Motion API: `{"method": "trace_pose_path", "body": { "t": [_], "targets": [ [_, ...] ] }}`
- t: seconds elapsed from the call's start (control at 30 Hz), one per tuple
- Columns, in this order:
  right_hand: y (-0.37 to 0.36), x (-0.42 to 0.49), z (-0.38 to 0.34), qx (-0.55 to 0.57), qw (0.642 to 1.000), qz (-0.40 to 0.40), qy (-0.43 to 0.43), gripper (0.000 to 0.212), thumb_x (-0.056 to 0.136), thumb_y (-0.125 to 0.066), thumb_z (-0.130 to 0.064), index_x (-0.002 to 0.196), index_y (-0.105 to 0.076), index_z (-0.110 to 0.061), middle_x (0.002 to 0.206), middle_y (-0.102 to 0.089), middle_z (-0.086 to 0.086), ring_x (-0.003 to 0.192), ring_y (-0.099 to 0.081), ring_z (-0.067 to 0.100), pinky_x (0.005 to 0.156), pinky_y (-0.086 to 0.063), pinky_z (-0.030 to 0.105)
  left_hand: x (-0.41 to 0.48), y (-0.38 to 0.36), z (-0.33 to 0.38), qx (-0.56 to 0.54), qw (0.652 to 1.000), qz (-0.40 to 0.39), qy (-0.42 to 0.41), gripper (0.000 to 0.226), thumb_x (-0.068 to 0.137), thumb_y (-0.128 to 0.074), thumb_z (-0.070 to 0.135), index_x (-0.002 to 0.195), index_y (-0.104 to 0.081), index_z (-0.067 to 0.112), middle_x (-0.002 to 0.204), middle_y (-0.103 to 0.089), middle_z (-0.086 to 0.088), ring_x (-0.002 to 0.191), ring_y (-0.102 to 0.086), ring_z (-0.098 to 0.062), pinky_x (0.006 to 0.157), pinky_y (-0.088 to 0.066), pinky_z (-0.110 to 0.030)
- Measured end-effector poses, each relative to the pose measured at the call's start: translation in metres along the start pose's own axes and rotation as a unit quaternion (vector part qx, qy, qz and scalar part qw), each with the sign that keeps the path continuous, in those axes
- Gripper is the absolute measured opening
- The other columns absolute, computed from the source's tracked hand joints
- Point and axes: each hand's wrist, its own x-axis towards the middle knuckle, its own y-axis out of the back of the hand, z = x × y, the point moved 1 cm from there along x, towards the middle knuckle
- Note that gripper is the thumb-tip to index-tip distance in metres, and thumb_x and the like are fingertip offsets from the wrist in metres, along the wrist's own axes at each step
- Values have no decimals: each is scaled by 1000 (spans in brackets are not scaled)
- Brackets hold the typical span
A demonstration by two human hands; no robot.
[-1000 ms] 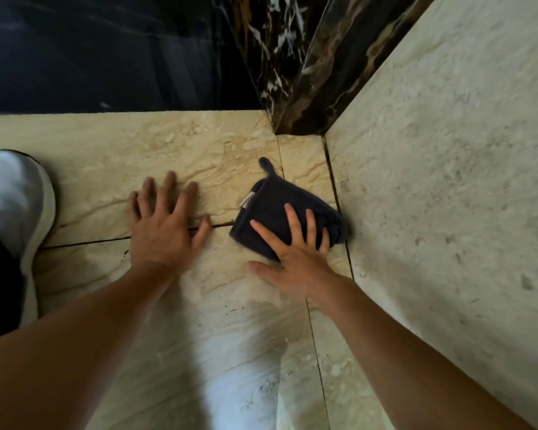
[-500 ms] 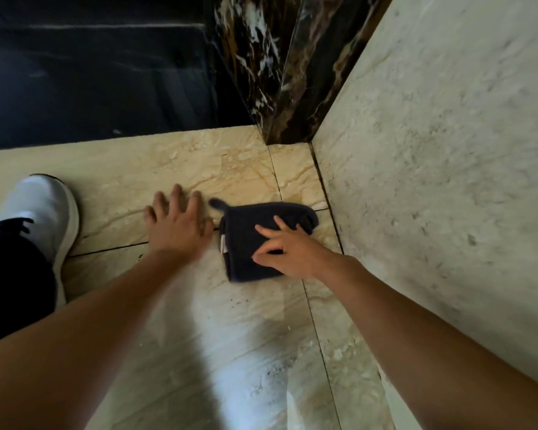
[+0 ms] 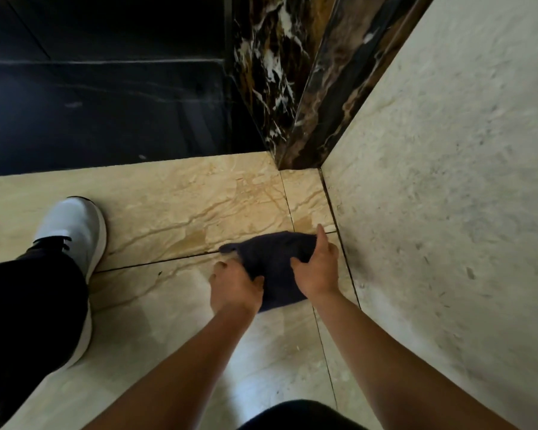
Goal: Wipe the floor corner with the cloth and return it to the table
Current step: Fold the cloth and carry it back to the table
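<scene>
Both hands are gripping the dark navy folded cloth point(image 3: 277, 259) down on the glossy beige marble floor point(image 3: 174, 209). The left hand point(image 3: 235, 285) is clamping its near-left edge at about seven o'clock, knuckles up, fingers curling into the fabric. The right hand point(image 3: 317, 270) is pinching the right side at four o'clock, thumb pressing over the top fold. The cloth is bunching up between them, lying across a tile seam, just beside the rough cream stone wall point(image 3: 441, 197) at three o'clock. The dark veined marble column point(image 3: 280, 82) is standing at twelve, well beyond it. A white sneaker point(image 3: 75, 231) is planted at nine o'clock, well apart.
</scene>
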Motion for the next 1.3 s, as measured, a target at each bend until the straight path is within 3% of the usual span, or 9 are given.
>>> {"method": "trace_pose_path", "body": {
  "t": [0.1,0.2,0.43,0.53,0.7,0.8,0.9,1.1,1.3],
  "targets": [
    [-4,11,-4,37,997,12,-64,71,84,-74,-19,146,-39,-17,137,-51,14,116,-58,30,85,-44,29,4,-1,4,-11,1000,-5,-23,33,90,-59,29,118,-59,13,117,-68,-12,112,-62,-32,85,-49,-37],
    [-6,24,-10,96,988,-38,-118,44,77,-80,-23,116,-64,-10,114,-70,11,104,-65,29,89,-53,37,17,12,-2,-77,997,-20,-6,32,91,-56,20,122,-53,13,117,-69,-12,109,-64,-34,78,-44,-34],
    [13,25,-46,170,971,-106,-130,17,76,-80,-11,77,-69,-24,93,-75,13,92,-71,34,85,-57,51,43,61,5,-131,990,-55,-12,44,88,-62,15,131,-52,11,122,-68,-14,115,-61,-36,83,-40,-27],
    [46,3,-79,183,970,-101,-122,14,79,-77,-7,80,-68,-17,97,-73,21,95,-68,42,83,-54,55,24,102,24,-155,986,-60,9,38,86,-65,17,123,-58,15,114,-70,-11,110,-64,-33,76,-38,-21],
    [139,-66,-149,183,974,-94,-96,13,85,-71,-15,97,-68,-17,102,-72,8,98,-67,29,83,-56,40,-49,200,75,-184,980,-80,13,19,86,-66,22,100,-63,11,103,-72,-18,98,-67,-39,82,-55,-46],
    [219,-133,-199,285,939,-125,-150,12,90,-66,-17,93,-64,-29,114,-71,7,106,-65,32,88,-55,42,-133,279,113,-253,962,-101,28,7,85,-67,17,91,-67,14,99,-73,-17,97,-69,-36,87,-56,-44],
    [301,-205,-238,371,899,-149,-177,18,92,-63,-14,104,-65,-28,118,-70,9,103,-69,32,81,-57,44,-222,355,148,-324,940,-96,46,10,82,-67,12,74,-65,18,89,-70,-12,87,-68,-29,77,-52,-35],
    [438,-347,-318,426,880,-126,-167,28,86,-68,-9,109,-67,-24,98,-75,7,86,-72,27,72,-56,40,-384,492,195,-448,886,-118,35,12,88,-61,12,83,-66,23,83,-69,8,80,-63,-8,60,-46,-21],
    [510,-488,-404,464,876,-70,-116,22,89,-60,3,104,-67,-11,87,-71,11,78,-69,27,56,-55,32,-501,612,185,-453,879,-143,-25,14,88,-61,14,96,-67,23,89,-69,2,82,-64,-14,60,-45,-25]
  ]
}}
